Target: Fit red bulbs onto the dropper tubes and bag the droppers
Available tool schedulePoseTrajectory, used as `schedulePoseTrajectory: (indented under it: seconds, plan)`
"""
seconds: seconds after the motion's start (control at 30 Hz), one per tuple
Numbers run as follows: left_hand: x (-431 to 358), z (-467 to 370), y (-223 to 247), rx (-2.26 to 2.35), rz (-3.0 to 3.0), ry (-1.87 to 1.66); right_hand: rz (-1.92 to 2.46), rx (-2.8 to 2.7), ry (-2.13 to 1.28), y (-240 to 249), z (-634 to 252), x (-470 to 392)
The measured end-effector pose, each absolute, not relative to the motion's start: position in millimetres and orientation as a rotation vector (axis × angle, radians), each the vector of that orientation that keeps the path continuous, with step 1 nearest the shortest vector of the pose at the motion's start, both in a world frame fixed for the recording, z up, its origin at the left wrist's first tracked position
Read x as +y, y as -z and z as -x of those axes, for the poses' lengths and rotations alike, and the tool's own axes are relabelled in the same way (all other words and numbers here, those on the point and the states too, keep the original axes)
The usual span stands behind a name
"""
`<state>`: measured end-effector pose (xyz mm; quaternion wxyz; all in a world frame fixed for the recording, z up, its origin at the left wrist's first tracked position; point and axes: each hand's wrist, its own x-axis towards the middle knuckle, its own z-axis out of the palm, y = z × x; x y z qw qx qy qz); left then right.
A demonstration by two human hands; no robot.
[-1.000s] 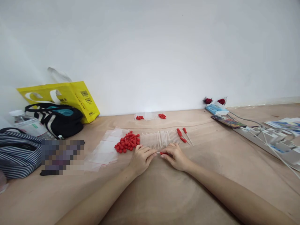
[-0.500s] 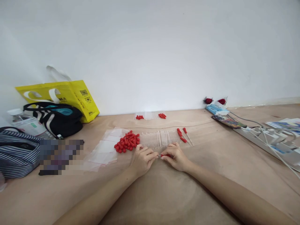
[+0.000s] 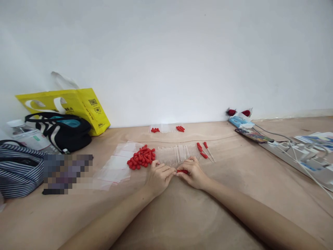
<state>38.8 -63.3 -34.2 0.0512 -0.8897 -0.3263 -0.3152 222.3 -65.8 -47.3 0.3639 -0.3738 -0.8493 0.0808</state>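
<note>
My right hand (image 3: pixel 194 174) pinches a red rubber bulb (image 3: pixel 182 171) lying sideways between thumb and fingers. Meeting it at the fingertips, my left hand (image 3: pixel 160 177) is closed on a thin pale tube that its fingers almost wholly hide. Beyond my hands lies a row of thin, clear tubes (image 3: pixel 177 154), side by side. A pile of red bulbs (image 3: pixel 140 159) sits left of the row. Just right of the row are loose red bulbs (image 3: pixel 203 156) and a dropper (image 3: pixel 208 151) with a red bulb on its pale tube.
Clear zip bags (image 3: pixel 117 163) lie left of the pile. Filled bags (image 3: pixel 166 128) rest by the wall. A yellow bag (image 3: pixel 96 111), black bag (image 3: pixel 70 133) and striped bag (image 3: pixel 20 170) stand left. At right are a phone (image 3: pixel 253 135) and a power strip (image 3: pixel 293 156) with cables.
The gap between my fingertips has narrowed, and the short piece of tube that showed there is now hidden. My right hand has shifted slightly left with the bulb.
</note>
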Motion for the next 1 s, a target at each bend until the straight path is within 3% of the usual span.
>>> schedulePoseTrajectory:
  seconds: [0.73,1.0]
  plan:
    - [-65,-31,38,-0.89,2.736,1.027,0.828,-2.236,-0.046,50,-239,-69]
    - [-64,-31,38,-0.99,2.726,0.998,0.914,-2.202,-0.15,48,-241,-65]
